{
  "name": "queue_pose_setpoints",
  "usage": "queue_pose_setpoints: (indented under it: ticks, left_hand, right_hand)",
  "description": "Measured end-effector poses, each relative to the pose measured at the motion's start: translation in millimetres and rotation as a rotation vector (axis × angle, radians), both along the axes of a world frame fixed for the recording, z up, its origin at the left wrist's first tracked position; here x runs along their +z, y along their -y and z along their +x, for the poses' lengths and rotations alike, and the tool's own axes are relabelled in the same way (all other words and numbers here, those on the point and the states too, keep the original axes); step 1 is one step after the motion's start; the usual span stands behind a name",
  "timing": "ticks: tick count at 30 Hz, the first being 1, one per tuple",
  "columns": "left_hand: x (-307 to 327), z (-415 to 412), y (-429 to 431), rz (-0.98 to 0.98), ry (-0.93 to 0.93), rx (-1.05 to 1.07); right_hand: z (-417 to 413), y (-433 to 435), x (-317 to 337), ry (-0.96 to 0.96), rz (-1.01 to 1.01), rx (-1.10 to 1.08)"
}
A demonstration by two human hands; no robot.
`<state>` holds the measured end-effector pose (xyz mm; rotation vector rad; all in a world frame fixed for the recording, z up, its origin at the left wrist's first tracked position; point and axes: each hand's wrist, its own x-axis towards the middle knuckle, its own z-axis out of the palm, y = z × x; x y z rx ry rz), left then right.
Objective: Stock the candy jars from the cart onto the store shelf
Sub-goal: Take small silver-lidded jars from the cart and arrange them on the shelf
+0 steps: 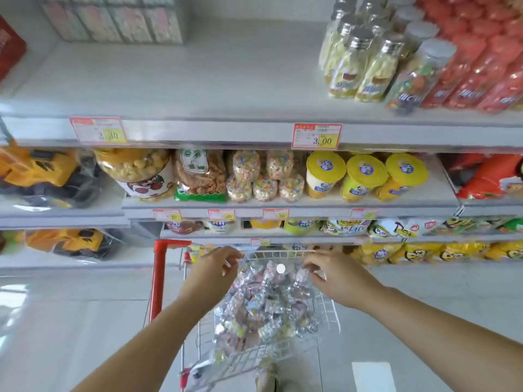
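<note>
A wire cart (325,312) with a red frame stands in front of me, heaped with small clear candy jars (266,304) with silver lids. My left hand (215,271) reaches into the far left of the heap, its fingers curled round a jar there. My right hand (336,275) is at the far right of the heap, fingers curled over another jar. The top store shelf (198,80) has a wide bare white stretch in its middle. Tall clear jars with silver lids (365,60) stand in rows on its right part.
Red jars (481,66) fill the top shelf's far right and pale boxes (113,18) sit at its back left. Snack tubs with yellow lids (365,174), bags and toy trucks (42,174) fill the lower shelves. Price tags (317,135) line the shelf edges.
</note>
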<state>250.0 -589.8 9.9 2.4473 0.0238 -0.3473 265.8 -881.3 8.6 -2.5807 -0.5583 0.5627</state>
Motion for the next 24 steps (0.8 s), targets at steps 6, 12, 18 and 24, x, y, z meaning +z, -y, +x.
queue_pose_setpoints:
  ticks: [6, 12, 18, 24]
  left_hand:
    - [-80, -60, 1, 0.053, -0.207, 0.035]
    - [-163, -109, 12, 0.136, -0.406, -0.069]
    - [-227, -113, 28, 0.162, -0.494, -0.174]
    - [-272, -84, 108, 0.092, -0.391, -0.472]
  right_hand:
    - [-35, 12, -88, -0.311, -0.172, -0.002]
    - [-71, 24, -176, -0.448, -0.269, -0.038]
    - [-73, 24, -247, -0.507, -0.333, -0.07]
    - [-77, 17, -305, -0.58, -0.362, -0.079]
